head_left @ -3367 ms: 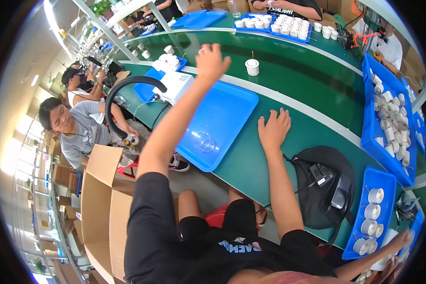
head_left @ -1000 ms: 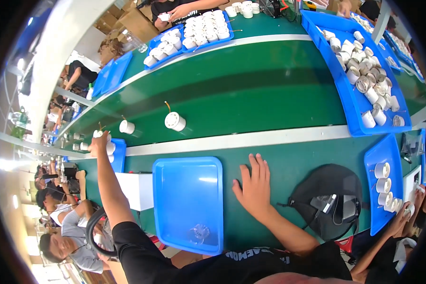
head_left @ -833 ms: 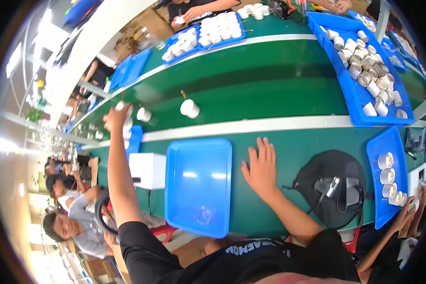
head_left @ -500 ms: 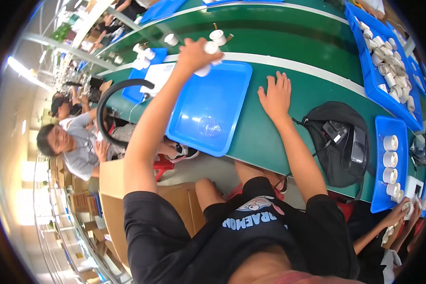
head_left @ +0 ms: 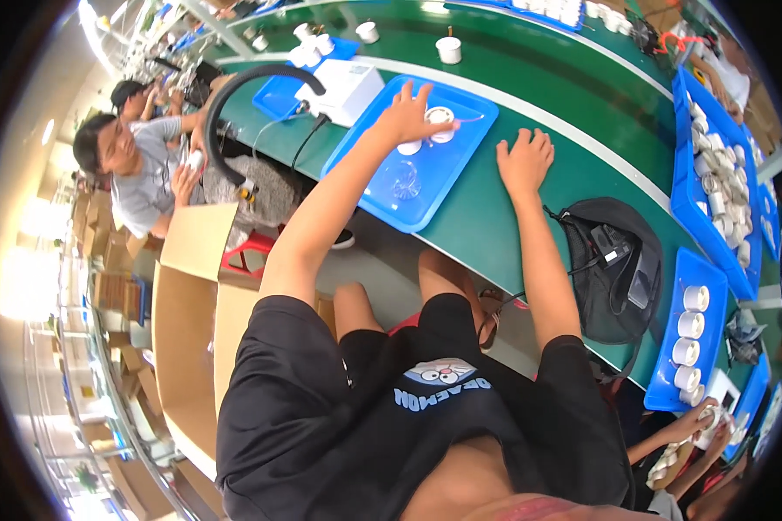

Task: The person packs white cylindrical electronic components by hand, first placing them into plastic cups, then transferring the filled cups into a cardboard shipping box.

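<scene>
My left hand is over the blue tray, fingers spread. By its thumb is a round white cup-shaped part with a thin wire trailing right. A second white part sits below the palm, partly covered by my hand. Whether the fingers still touch either part is hard to see. A clear round plastic piece lies nearer me in the tray. My right hand rests palm down on the green table, right of the tray, fingers apart and holding nothing.
A white box with cables and a black curved arm stand left of the tray. A black backpack lies right. Blue trays of white parts line the right. Co-workers sit on both sides; a cardboard box stands lower left.
My left hand has come back from over the belt to the tray with white parts, and its fingers have spread. The right hand stays on the table. The view has shifted.
</scene>
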A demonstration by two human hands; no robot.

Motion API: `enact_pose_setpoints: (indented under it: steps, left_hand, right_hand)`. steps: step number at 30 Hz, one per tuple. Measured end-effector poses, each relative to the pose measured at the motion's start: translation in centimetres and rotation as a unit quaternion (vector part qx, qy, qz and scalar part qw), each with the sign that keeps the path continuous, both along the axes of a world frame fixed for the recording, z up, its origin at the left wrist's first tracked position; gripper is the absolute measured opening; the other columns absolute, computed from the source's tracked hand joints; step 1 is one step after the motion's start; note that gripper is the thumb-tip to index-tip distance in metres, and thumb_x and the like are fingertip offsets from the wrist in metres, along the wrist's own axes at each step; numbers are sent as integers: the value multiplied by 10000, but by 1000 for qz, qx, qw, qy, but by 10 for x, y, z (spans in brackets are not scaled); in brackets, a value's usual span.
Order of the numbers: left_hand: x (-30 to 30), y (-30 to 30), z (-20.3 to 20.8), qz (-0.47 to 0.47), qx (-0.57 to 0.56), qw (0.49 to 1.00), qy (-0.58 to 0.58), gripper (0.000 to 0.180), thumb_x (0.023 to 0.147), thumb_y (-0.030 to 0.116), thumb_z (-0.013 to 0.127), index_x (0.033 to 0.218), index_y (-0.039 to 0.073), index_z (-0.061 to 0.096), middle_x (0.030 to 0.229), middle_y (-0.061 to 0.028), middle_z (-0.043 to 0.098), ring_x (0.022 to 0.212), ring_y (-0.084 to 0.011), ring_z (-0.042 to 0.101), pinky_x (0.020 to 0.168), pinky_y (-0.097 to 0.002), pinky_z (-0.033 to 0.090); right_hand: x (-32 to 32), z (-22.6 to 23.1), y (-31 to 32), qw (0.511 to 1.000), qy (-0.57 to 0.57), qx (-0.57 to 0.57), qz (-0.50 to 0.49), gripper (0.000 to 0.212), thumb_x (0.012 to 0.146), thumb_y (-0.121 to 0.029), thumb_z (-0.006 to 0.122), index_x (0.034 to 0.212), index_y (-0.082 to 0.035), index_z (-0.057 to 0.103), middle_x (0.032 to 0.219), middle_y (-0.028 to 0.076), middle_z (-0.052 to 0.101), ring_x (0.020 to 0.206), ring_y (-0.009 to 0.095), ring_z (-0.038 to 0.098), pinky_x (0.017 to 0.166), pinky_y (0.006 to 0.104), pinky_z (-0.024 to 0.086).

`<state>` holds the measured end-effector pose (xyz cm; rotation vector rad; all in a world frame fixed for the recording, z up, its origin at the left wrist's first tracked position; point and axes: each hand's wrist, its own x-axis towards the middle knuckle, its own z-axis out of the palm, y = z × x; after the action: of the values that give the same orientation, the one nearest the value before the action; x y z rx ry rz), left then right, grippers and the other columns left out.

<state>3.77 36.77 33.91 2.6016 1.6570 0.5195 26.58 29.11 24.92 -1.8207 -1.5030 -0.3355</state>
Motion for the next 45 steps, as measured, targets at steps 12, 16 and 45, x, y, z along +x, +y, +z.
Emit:
enact_pose_setpoints:
  steps: [12, 16, 45]
  left_hand:
    - [-48, -29, -31, 5, -141, 937, -321, 761, 616, 371, 873, 1196, -21, 573, 1137, -219, 645, 1095, -342, 618, 914, -394, 490]
    - [-42, -37, -46, 19, -90, 928, -360, 597, 688, 308, 840, 1170, 56, 596, 1129, -167, 662, 1057, -290, 642, 899, -373, 492]
    - [-190, -462, 47, 297, -67, 839, -450, 534, 811, 174, 744, 1278, 18, 537, 1218, -179, 594, 1134, -316, 596, 981, -383, 456]
  right_hand:
    - [-99, 98, -85, 948, 87, -61, 300, 535, 831, -302, 689, 1256, -26, 517, 1141, 221, 558, 1059, 408, 556, 876, 469, 484]
    - [-117, 87, -97, 923, 109, -153, 336, 779, 784, -337, 753, 1371, 28, 393, 1264, 264, 482, 1145, 444, 505, 966, 473, 445]
    - [-407, -14, -55, 841, 188, -114, 495, 523, 744, -288, 832, 1059, 2, 532, 1011, 219, 659, 936, 361, 653, 800, 415, 507]
